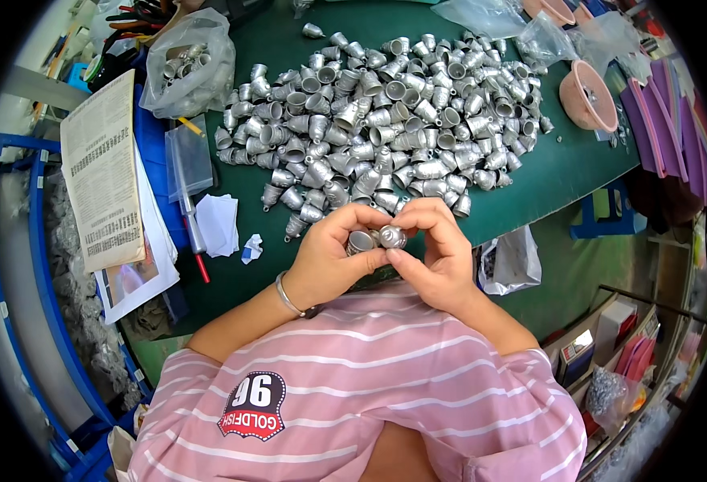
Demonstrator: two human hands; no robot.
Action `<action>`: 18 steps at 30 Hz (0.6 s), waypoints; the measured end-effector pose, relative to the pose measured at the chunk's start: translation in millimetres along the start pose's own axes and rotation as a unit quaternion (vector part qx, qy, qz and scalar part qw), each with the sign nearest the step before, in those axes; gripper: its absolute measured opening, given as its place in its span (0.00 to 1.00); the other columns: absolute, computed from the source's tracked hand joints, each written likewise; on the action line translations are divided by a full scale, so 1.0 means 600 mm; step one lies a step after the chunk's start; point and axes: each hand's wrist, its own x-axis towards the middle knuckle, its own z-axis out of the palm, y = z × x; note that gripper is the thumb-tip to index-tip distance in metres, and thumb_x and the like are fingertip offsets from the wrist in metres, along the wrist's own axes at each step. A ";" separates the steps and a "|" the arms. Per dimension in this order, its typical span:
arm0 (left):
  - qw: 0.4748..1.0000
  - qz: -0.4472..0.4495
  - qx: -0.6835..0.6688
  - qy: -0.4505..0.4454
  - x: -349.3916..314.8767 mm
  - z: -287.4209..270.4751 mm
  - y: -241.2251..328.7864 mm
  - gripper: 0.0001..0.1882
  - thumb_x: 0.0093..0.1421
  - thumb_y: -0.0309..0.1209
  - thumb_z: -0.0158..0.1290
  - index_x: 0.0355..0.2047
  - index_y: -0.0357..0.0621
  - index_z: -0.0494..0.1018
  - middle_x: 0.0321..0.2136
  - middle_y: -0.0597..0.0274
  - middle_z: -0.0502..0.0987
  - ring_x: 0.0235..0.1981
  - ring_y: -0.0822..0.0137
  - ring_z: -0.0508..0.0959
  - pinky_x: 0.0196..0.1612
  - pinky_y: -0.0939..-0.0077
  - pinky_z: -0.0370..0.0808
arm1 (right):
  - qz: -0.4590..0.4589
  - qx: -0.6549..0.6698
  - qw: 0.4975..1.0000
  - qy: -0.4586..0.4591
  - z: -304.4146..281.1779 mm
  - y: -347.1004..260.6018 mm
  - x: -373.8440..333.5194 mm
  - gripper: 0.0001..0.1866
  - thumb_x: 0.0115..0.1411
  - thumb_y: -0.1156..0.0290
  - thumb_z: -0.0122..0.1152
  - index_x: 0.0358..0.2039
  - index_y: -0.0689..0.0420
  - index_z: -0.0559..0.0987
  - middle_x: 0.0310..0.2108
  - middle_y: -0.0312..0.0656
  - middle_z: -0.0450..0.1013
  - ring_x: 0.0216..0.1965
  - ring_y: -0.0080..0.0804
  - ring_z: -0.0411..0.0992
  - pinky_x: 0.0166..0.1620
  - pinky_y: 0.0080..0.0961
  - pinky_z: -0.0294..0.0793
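A small silver metal bell point(392, 236) is pinched between my right hand point(436, 255) and the fingertips of my left hand, its looped top turned up. In the curl of my left hand point(328, 253) sits another silver bell point(361, 242), its round mouth showing. Both hands are closed and meet at the table's near edge. Just beyond them spreads a large heap of similar silver bells point(386, 120), lying at all angles on the green table point(245, 189).
To the left are a clear bag of bells point(189, 68), a newspaper point(100, 173), a red-tipped pen point(196, 241) and white paper scraps point(218, 225). A pink bowl point(588, 96) stands at the right edge near purple folders point(663, 120). Below lies a plastic bag point(511, 261).
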 end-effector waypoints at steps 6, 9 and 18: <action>0.996 0.040 0.055 0.061 -0.010 -0.010 -0.013 0.17 0.49 0.25 0.59 0.39 0.37 0.69 0.34 0.63 0.73 0.36 0.77 0.72 0.39 0.83 0.69 | 0.019 -0.020 0.996 -0.086 -0.005 -0.014 0.021 0.16 0.50 0.78 0.58 0.42 0.62 0.72 0.34 0.39 0.66 0.33 0.25 0.64 0.34 0.19 0.64; 0.998 0.017 0.035 0.051 -0.009 -0.010 -0.009 0.17 0.47 0.22 0.59 0.39 0.37 0.69 0.34 0.64 0.72 0.33 0.78 0.70 0.37 0.85 0.67 | 0.184 0.187 0.965 -0.022 0.000 -0.005 0.015 0.09 0.58 0.73 0.54 0.38 0.60 0.71 0.29 0.34 0.68 0.29 0.16 0.64 0.31 0.13 0.64; 0.998 0.024 0.035 0.054 -0.009 -0.010 -0.008 0.17 0.50 0.22 0.57 0.41 0.36 0.69 0.31 0.66 0.72 0.25 0.80 0.69 0.26 0.89 0.66 | 0.268 0.212 0.940 0.011 0.000 -0.008 0.012 0.08 0.60 0.69 0.52 0.34 0.60 0.71 0.22 0.34 0.70 0.19 0.13 0.64 0.22 0.09 0.62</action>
